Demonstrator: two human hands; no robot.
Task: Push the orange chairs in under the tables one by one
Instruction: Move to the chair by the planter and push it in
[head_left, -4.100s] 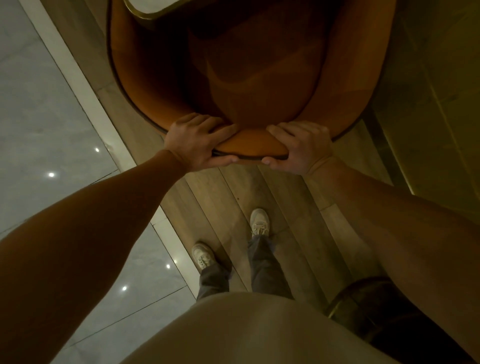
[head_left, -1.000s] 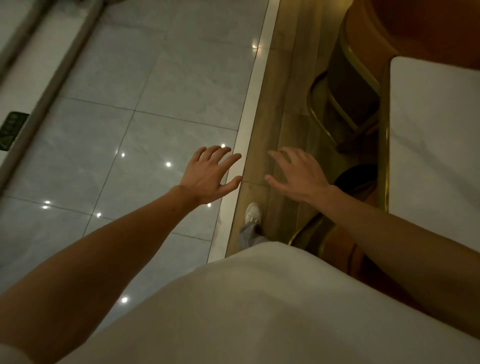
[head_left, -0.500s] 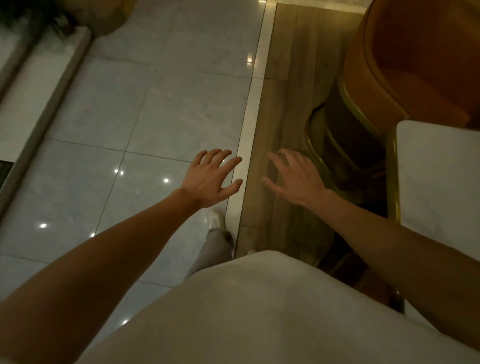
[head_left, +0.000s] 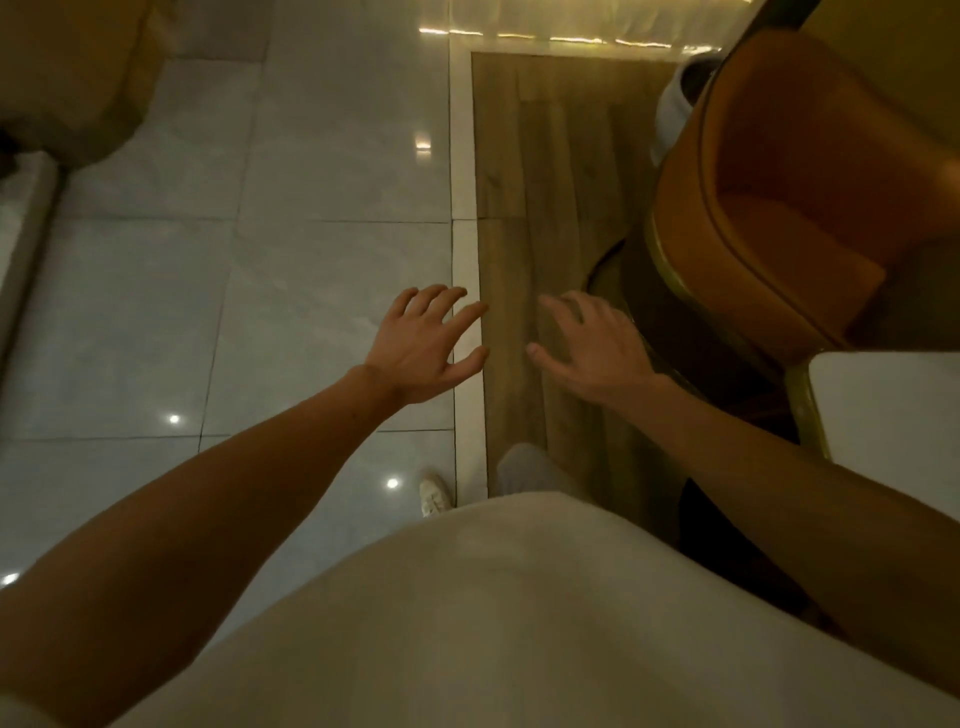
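Head view, dim warm light. Entry from the remote station.

Hands: I see the left hand (head_left: 423, 345) and the right hand (head_left: 592, 353) both held out in front of the body, palms down, fingers straight and spread. Neither one holds or touches anything. They sit side by side with a clear gap between the thumbs.

Position of hands: the left one hovers over the pale border strip (head_left: 462, 156) that divides the grey tiled floor (head_left: 260, 312) from the wood plank floor (head_left: 545, 182). The right one is over the planks, and in the picture it lies just beside the chair's dark base.

Task object: the orange chair (head_left: 769, 208) stands at upper right on the planks, a curved shell with a brass-coloured band (head_left: 670, 270) below it. Its seat opens toward the white-topped table (head_left: 808, 410), whose gold-rimmed corner shows at the right edge. The seat front lies near that corner; I cannot tell how far it reaches beneath the top.

Other: a white rounded object (head_left: 675, 104) sits behind the chair back; I cannot identify it. Below the hands I note a light shirt (head_left: 467, 623), a grey trouser leg (head_left: 524, 467) and one white shoe (head_left: 434, 496) on the tiles.
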